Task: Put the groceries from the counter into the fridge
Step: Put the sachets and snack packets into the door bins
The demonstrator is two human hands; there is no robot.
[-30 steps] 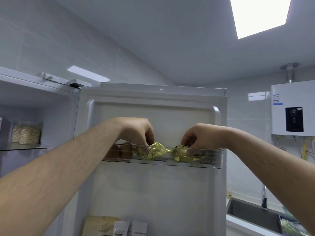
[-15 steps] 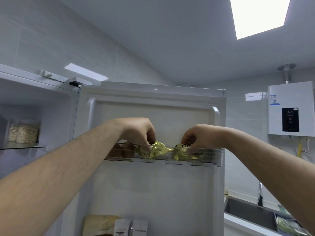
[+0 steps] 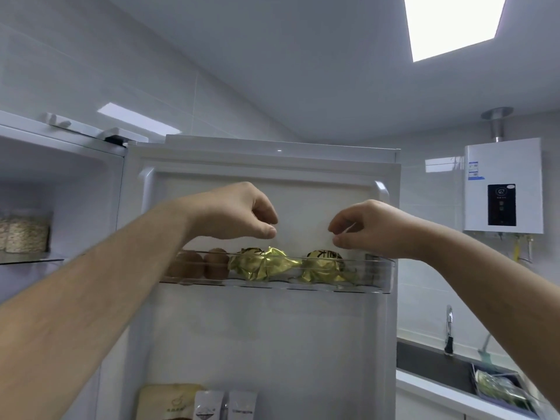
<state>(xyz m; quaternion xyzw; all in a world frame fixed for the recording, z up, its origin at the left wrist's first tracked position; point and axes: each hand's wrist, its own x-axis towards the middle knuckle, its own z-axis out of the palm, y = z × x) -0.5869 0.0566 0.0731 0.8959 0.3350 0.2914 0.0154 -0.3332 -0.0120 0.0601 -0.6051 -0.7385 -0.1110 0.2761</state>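
1. Fingers (image 3: 263,211) of our left hand (image 3: 233,212) and of our right hand (image 3: 374,230) hang loosely curled and grip nothing. Both hands hover just above the door shelf (image 3: 380,269) of the fridge (image 3: 272,344).
2. Two foil-wrapped pieces (image 3: 260,265) sit in that shelf, one just below each set of fingers. Brown eggs (image 3: 197,265) sit beside them, below and left of the left fingers.
3. To end this step well, we judge the hands should rise straight up, so no knuckle snags the crinkled foil or the clear rim. We should also check that both pieces sit low in the shelf.
4. The next pick-up probably lies well below and right of the right fingers, where a packet (image 3: 500,386) rests by the sink (image 3: 430,368).
5. That packet is blurred, so we cannot tell its contents. Our left forearm covers the shelf's left end. The pouches (image 3: 225,404) far below the fingers are cut off by the frame edge.
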